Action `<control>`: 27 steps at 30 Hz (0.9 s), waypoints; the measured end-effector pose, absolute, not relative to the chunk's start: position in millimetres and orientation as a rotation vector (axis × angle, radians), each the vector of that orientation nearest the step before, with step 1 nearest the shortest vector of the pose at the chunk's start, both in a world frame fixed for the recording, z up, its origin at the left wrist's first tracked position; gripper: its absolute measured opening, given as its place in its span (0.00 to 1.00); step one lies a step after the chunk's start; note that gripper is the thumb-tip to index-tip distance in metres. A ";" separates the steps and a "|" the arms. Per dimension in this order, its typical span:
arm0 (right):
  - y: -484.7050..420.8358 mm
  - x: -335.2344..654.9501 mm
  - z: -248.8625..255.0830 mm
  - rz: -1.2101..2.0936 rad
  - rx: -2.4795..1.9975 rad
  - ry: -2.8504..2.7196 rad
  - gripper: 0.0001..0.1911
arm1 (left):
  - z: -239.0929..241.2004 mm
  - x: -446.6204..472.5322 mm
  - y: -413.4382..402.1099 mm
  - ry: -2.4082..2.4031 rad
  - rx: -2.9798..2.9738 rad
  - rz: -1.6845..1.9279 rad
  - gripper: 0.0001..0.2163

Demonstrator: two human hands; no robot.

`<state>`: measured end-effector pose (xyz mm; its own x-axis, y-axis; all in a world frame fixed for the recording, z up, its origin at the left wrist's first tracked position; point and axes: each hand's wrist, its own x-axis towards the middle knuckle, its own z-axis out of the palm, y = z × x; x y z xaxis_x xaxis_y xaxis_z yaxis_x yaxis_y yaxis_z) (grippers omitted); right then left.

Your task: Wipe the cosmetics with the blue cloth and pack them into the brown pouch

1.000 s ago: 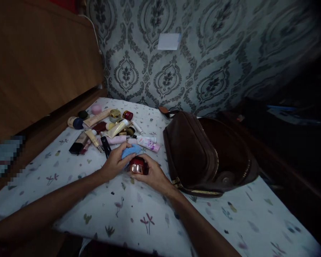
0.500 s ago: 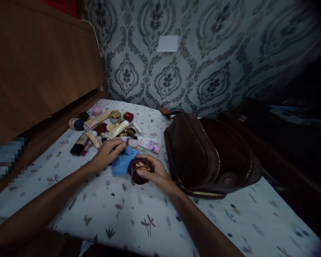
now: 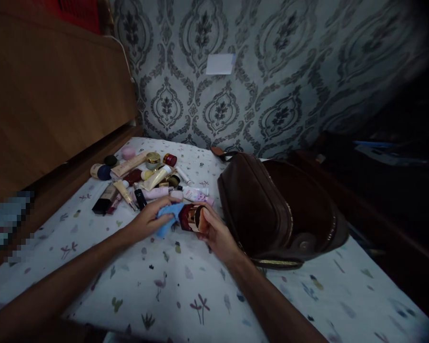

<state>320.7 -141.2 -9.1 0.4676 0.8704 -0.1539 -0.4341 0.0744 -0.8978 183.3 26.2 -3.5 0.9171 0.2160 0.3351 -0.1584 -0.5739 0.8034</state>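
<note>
My right hand (image 3: 218, 232) is closed around a dark red cosmetic jar (image 3: 190, 218) with a shiny metallic band, held tilted on its side. A light blue cloth (image 3: 168, 218) is pinched in my left hand (image 3: 153, 220) and touches the jar's left end. Part of the jar is hidden behind my right fingers. Just beyond both hands lies a pile of cosmetics, among them a pink-and-white tube (image 3: 196, 194), a black bottle (image 3: 139, 196) and a cream tube (image 3: 157, 178).
A brown leather bag (image 3: 257, 205) with its zip undone lies to the right. Under everything is a patterned white sheet (image 3: 186, 295). A wooden cabinet (image 3: 57, 100) stands at the left, and a papered wall (image 3: 218, 109) rises behind.
The jar has turned onto its side in my right hand. My left hand has closed on the blue cloth and brought it against the jar. The view has shifted slightly.
</note>
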 end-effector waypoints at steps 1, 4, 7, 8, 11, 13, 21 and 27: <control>-141.3 320.2 -9.8 1.021 -1.122 -0.507 0.25 | -4.2 184.1 23.5 0.127 1.974 0.476 0.10; -141.1 317.3 -13.8 0.934 -1.226 -0.653 0.29 | -7.5 186.7 13.2 0.281 1.713 0.465 0.15; -139.7 312.6 -18.2 0.917 -1.249 -0.816 0.34 | -8.8 187.5 5.0 0.273 1.761 0.564 0.14; -138.9 311.0 -19.6 0.919 -1.245 -0.855 0.34 | -8.5 187.3 3.5 0.260 1.812 0.606 0.13; -137.0 307.4 -23.5 0.810 -1.334 -0.960 0.32 | -7.9 186.1 2.3 0.182 1.961 0.718 0.10; -136.7 306.2 -25.2 0.653 -1.471 -1.004 0.32 | -9.0 186.1 2.3 0.120 2.010 0.738 0.10; -139.3 303.2 -19.5 0.498 -1.778 -1.076 0.31 | -19.4 191.7 0.5 0.208 1.946 0.598 0.09; -142.0 306.1 -17.3 0.450 -1.774 -1.204 0.27 | -25.0 191.2 2.7 0.276 1.875 0.633 0.11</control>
